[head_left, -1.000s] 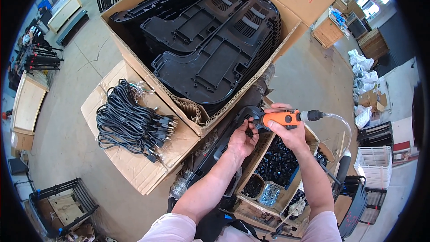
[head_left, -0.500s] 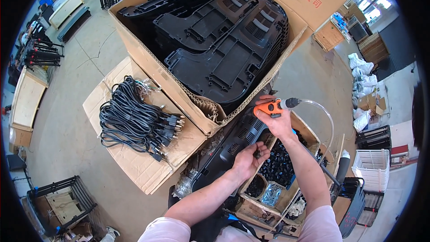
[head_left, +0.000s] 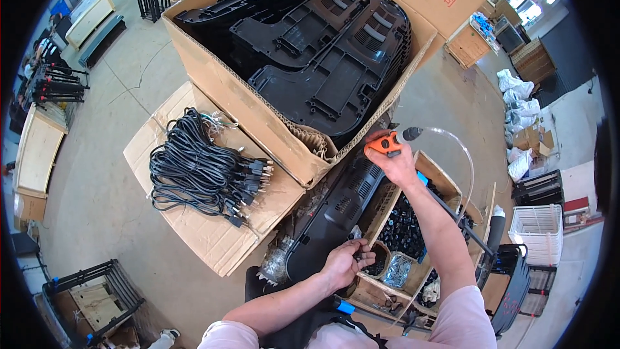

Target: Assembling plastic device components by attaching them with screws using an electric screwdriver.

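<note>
My right hand (head_left: 392,160) is wrapped round an orange and black power driver (head_left: 385,145) with a clear hose (head_left: 456,139) curving from its end. The driver's working tip is hidden. Below it lies a long black plastic panel (head_left: 312,243) with vent slots. My left hand (head_left: 345,265) is over the panel's near end, beside a wooden parts tray (head_left: 383,284). Its fingers are curled together, and what is in them is too small to name. Next to those fingers a round cup holds small black screws (head_left: 381,260). Silver screws (head_left: 397,270) fill a neighbouring compartment, and black plastic parts (head_left: 403,229) a bigger one.
A large cardboard box (head_left: 258,106) of stacked black plastic shells (head_left: 316,90) stands ahead. To its left, bundled black power cords (head_left: 200,165) rest on a flattened carton (head_left: 223,255). White baskets (head_left: 536,229) are on the right, and a black metal frame (head_left: 90,297) at lower left.
My left hand has moved down and left, from over the panel and black parts to beside the screw cup. My right hand still grips the driver, slightly lower. The view has shifted a little.
</note>
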Demonstrator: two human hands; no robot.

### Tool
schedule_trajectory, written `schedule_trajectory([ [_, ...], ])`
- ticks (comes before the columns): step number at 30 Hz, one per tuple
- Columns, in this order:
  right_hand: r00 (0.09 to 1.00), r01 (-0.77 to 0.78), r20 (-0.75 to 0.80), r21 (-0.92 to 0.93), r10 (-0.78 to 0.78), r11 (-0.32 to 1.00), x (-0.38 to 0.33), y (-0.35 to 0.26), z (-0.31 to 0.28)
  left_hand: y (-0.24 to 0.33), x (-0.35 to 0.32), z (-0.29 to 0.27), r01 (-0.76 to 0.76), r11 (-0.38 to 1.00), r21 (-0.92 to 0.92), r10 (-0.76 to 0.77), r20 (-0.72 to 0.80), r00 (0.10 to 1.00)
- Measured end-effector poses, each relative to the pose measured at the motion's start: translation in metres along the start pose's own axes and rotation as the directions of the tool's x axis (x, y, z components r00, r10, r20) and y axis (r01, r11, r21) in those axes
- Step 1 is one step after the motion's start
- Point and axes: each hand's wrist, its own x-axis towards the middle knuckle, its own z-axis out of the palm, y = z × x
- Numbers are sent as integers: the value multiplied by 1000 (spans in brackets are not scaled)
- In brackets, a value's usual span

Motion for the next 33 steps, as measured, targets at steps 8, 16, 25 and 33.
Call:
schedule_trajectory([
  [8,972,34,-228,365,54,930,-54,-41,-22,35,-54,-36,-174,982,75,170,56,984],
  [16,854,-126,-424,393,301,911,-239,-60,-26,48,-75,-66,-84,964,253,61,100,993],
  [25,385,2,-771,550,507,835,-466,-94,9,-6,-42,-36,78,719,690,-220,120,968],
  [33,85,99,-841,540,534,836,-569,-121,42,-72,25,-56,-308,-221,925,-378,210,902],
])
